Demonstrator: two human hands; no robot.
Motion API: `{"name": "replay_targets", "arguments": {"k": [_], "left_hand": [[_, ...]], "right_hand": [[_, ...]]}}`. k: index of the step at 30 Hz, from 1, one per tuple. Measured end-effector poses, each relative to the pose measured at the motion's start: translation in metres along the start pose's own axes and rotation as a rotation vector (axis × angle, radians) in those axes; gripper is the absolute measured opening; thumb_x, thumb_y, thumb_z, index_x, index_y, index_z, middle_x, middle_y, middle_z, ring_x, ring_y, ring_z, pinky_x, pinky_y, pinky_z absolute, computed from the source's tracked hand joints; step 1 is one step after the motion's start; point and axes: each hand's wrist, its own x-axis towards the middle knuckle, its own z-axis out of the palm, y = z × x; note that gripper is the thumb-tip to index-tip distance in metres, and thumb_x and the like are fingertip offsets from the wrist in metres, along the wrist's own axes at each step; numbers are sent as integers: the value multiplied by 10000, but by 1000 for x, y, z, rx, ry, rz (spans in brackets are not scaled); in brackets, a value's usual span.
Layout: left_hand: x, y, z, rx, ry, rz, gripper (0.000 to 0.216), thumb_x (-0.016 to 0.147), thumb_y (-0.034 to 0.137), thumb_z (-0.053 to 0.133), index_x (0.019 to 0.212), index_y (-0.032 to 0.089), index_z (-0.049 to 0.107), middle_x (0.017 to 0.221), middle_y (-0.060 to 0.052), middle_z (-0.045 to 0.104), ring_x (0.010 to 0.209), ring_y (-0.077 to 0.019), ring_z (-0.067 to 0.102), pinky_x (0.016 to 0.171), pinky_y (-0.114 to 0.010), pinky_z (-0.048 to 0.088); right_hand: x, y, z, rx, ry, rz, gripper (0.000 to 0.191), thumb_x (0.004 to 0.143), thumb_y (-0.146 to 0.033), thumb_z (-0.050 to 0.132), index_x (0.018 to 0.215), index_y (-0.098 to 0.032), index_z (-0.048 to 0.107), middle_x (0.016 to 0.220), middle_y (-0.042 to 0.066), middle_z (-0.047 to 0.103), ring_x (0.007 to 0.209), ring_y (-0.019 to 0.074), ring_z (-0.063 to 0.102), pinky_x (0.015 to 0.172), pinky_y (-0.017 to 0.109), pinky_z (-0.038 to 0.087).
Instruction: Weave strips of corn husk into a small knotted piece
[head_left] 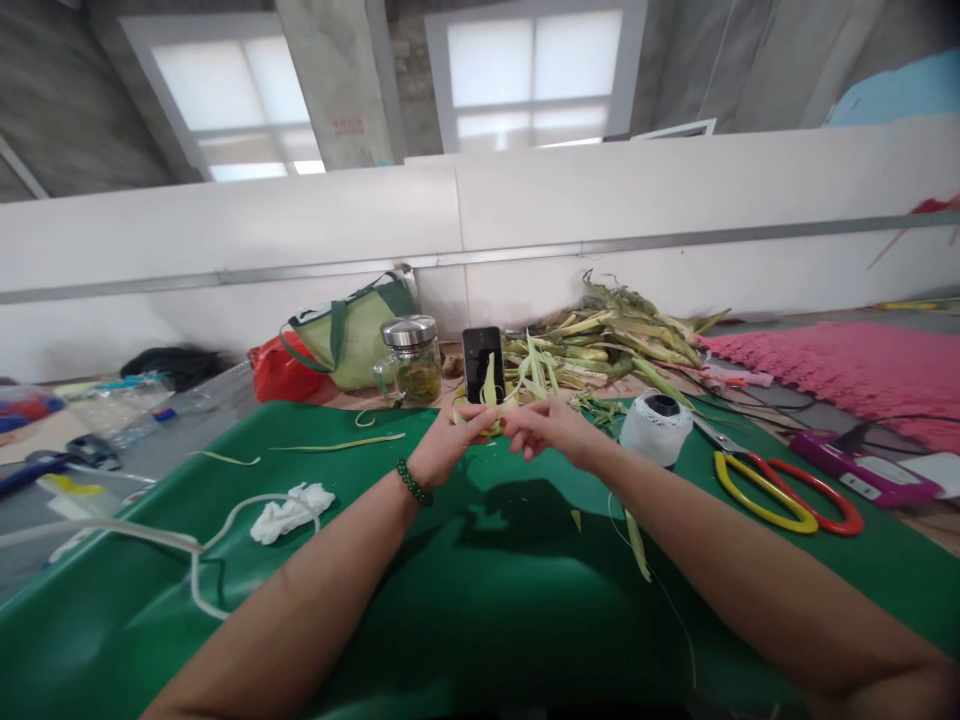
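Both hands meet over the green mat (525, 600), in front of an upright phone (472, 355). My left hand (456, 432) is closed on pale green leaf strips (491, 385), whose pointed ends stick up above the fingers. My right hand (551, 428) touches the same bundle, thumb and index finger pinched together at its right side. More strip ends (538, 368) rise just behind this hand. The fingers partly hide where the strips cross. A dark green bead bracelet (414, 482) circles my left wrist.
A spool of white thread (657, 428) and red-and-yellow scissors (787, 490) lie at the right. Behind are a lidded glass mug (415, 365), a green bag (352, 335) and a heap of leaves (615, 335). Crumpled tissue (292, 513) and a white cord (142, 533) lie left.
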Motion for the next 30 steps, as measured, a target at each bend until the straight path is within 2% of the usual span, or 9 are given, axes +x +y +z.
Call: {"name": "replay_targets", "arguments": {"k": [3, 5, 8, 13, 16, 19, 23, 26, 30], "left_hand": [[0, -4, 9, -50, -14, 54, 452, 640, 569, 680, 607, 122, 626, 571, -5, 587, 595, -113, 530, 639, -244, 458], [1, -6, 12, -93, 12, 49, 457, 627, 576, 687, 600, 127, 606, 546, 8, 568, 562, -107, 525, 639, -252, 465], [2, -8, 11, -146, 71, -9, 467, 587, 565, 726, 708, 121, 644, 638, -27, 640, 628, -137, 598, 689, -271, 478], [1, -6, 8, -132, 47, -107, 506, 605, 576, 719, 815, 121, 643, 831, -86, 687, 779, -185, 653, 647, -252, 481], [1, -4, 6, -114, -22, -205, 537, 566, 569, 748, 839, 121, 636, 888, -94, 684, 765, -179, 656, 594, -235, 481], [0, -3, 5, -25, -111, -268, 543, 522, 524, 790, 853, 121, 639, 835, -81, 687, 713, -171, 658, 547, -210, 456], [-5, 1, 6, 97, -144, -217, 440, 630, 527, 716, 789, 127, 623, 737, -45, 661, 626, -133, 633, 536, -206, 455], [-8, 5, 8, 155, -150, -146, 381, 699, 509, 660, 703, 140, 567, 592, 14, 564, 519, -92, 556, 492, -201, 447], [-11, 12, 4, 191, -203, -134, 344, 702, 484, 658, 759, 160, 557, 535, 61, 473, 489, -85, 498, 472, -209, 462]], "right_hand": [[0, 5, 14, -154, 45, -130, 303, 679, -423, 675, 622, -128, 634, 588, 21, 632, 470, 90, 553, 482, 211, 456], [0, 7, 16, -189, 41, -178, 257, 712, -359, 630, 586, -136, 606, 579, 13, 621, 471, 93, 554, 480, 210, 456], [0, 6, 11, -186, 11, -182, 234, 757, -282, 525, 574, -145, 575, 546, 4, 600, 444, 89, 542, 470, 207, 455], [-4, -1, -1, -350, 22, -238, 254, 776, -233, 448, 544, -159, 522, 500, -9, 561, 422, 82, 510, 453, 194, 423], [-7, -4, -4, -473, -33, -270, 264, 799, -256, 446, 562, -164, 517, 512, -10, 559, 431, 87, 512, 445, 192, 399], [-10, -7, -5, -560, -87, -287, 328, 838, -305, 440, 550, -163, 512, 516, 1, 564, 447, 90, 513, 455, 192, 376], [-11, -8, -5, -641, -92, -280, 308, 838, -254, 432, 557, -159, 517, 483, -3, 543, 442, 87, 485, 465, 192, 340], [-9, -7, -8, -637, -109, -273, 306, 829, -253, 421, 549, -162, 503, 451, -19, 507, 409, 82, 448, 457, 195, 332], [-11, -9, -13, -622, -141, -289, 287, 803, -272, 441, 546, -166, 508, 433, -33, 477, 399, 79, 426, 445, 193, 324]]}}
